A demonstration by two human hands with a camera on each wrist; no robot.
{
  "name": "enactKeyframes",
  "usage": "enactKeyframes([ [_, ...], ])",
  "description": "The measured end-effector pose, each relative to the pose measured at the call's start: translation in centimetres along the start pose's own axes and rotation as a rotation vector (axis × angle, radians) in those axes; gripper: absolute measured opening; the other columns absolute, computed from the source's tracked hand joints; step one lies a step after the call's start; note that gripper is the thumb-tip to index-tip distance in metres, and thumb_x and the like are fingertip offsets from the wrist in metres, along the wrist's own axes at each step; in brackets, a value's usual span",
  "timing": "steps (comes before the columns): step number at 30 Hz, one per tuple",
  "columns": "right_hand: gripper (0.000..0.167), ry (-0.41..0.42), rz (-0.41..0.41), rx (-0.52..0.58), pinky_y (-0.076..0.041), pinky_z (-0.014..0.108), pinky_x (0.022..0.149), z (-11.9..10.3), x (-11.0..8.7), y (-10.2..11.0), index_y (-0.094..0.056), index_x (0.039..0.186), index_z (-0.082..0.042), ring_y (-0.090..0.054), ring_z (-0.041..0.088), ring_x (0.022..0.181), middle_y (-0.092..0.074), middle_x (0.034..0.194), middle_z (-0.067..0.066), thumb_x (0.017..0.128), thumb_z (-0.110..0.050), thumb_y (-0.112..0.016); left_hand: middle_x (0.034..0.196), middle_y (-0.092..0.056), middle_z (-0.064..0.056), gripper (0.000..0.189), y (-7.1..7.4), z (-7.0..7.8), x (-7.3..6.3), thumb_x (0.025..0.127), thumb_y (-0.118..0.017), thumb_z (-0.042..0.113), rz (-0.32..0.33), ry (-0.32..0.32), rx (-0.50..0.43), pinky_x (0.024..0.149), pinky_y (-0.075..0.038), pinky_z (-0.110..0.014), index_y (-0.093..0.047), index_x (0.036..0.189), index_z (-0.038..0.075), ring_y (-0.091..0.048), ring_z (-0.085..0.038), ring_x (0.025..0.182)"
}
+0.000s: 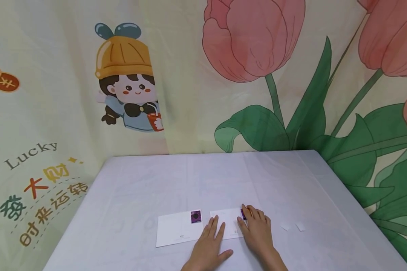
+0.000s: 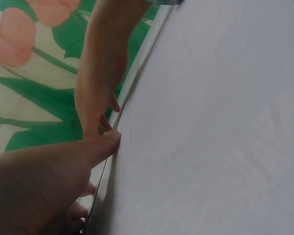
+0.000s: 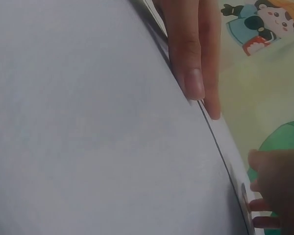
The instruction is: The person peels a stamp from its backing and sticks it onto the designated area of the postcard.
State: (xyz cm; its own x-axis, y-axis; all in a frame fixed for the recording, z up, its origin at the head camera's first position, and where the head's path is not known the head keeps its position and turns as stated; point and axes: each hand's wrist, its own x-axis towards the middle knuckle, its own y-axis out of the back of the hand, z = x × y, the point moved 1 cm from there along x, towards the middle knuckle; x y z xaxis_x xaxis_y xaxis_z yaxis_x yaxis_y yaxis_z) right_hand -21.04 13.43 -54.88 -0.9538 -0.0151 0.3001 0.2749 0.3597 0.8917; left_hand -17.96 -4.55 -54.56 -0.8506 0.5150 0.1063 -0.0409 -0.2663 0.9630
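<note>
Two white envelopes lie side by side on the table. The left envelope [image 1: 176,230] has a purple stamp [image 1: 196,216] at its upper right corner. On the right envelope [image 1: 225,214], a second purple stamp [image 1: 243,214] shows partly between the fingers of my right hand [image 1: 257,229], which press at that corner. My left hand [image 1: 208,241] rests with fingers extended on the right envelope's lower left part. In the left wrist view the left hand [image 2: 44,181] lies near the right one; in the right wrist view the right hand's fingers [image 3: 186,54] point straight down at the paper.
Two small white paper pieces [image 1: 300,226] lie on the table to the right of my right hand. A white cloth covers the table [image 1: 190,180]. Behind it hangs a curtain [image 1: 186,94] printed with tulips and a cartoon figure.
</note>
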Motion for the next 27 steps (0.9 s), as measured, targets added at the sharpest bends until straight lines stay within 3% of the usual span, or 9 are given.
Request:
enactKeyframes([
  [4, 0.050, 0.046, -0.001, -0.073, -0.031, 0.057, 0.089, 0.1, 0.0, -0.4, -0.056, 0.127, -0.010, -0.042, 0.034, 0.114, -0.049, 0.128, 0.014, 0.089, -0.043, -0.055, 0.146, -0.023, -0.024, 0.078, -0.1, 0.0, 0.1, 0.086, -0.050, 0.058, 0.007, -0.004, 0.004, 0.105, -0.025, -0.042, -0.037, 0.139, 0.001, -0.021, -0.036, 0.135],
  [11, 0.054, 0.044, -0.009, -0.088, -0.029, 0.057, 0.093, 0.1, -0.2, -0.4, -0.052, 0.131, -0.011, -0.040, 0.035, 0.117, -0.046, 0.131, 0.015, 0.089, -0.044, -0.056, 0.145, -0.025, -0.025, 0.077, 0.1, 0.1, 0.1, 0.086, -0.051, 0.056, 0.048, -0.022, 0.010, 0.104, -0.027, -0.042, -0.039, 0.137, 0.000, -0.024, -0.037, 0.133],
  [18, 0.055, 0.042, -0.015, -0.098, -0.027, 0.056, 0.095, 0.3, -0.1, -0.9, -0.050, 0.133, -0.013, -0.038, 0.035, 0.119, -0.045, 0.132, 0.014, 0.090, -0.046, -0.052, 0.145, -0.026, -0.024, 0.078, 0.4, -0.1, 0.3, 0.084, -0.053, 0.057, 0.018, -0.004, -0.012, 0.104, -0.028, -0.043, -0.041, 0.136, 0.000, -0.024, -0.037, 0.133],
  [22, 0.050, 0.019, -0.001, -0.020, -0.029, 0.055, 0.092, 0.5, 0.7, -0.6, -0.054, 0.129, -0.012, -0.041, 0.034, 0.114, -0.048, 0.127, 0.012, 0.088, -0.041, -0.058, 0.145, -0.028, -0.020, 0.079, 1.0, -0.4, 0.9, 0.079, -0.063, 0.054, -0.020, 0.034, -0.082, 0.102, -0.031, -0.043, -0.045, 0.134, 0.001, -0.026, -0.035, 0.133],
  [27, 0.041, -0.107, -0.033, 0.215, -0.033, 0.051, 0.090, 0.7, 1.9, 0.5, -0.060, 0.121, -0.012, -0.045, 0.031, 0.108, -0.053, 0.120, 0.013, 0.083, -0.025, -0.067, 0.143, -0.035, -0.018, 0.071, 2.4, -0.6, 1.3, 0.075, -0.072, 0.044, -0.027, 0.063, -0.170, 0.100, -0.033, -0.043, -0.052, 0.128, 0.001, -0.028, -0.033, 0.133],
])
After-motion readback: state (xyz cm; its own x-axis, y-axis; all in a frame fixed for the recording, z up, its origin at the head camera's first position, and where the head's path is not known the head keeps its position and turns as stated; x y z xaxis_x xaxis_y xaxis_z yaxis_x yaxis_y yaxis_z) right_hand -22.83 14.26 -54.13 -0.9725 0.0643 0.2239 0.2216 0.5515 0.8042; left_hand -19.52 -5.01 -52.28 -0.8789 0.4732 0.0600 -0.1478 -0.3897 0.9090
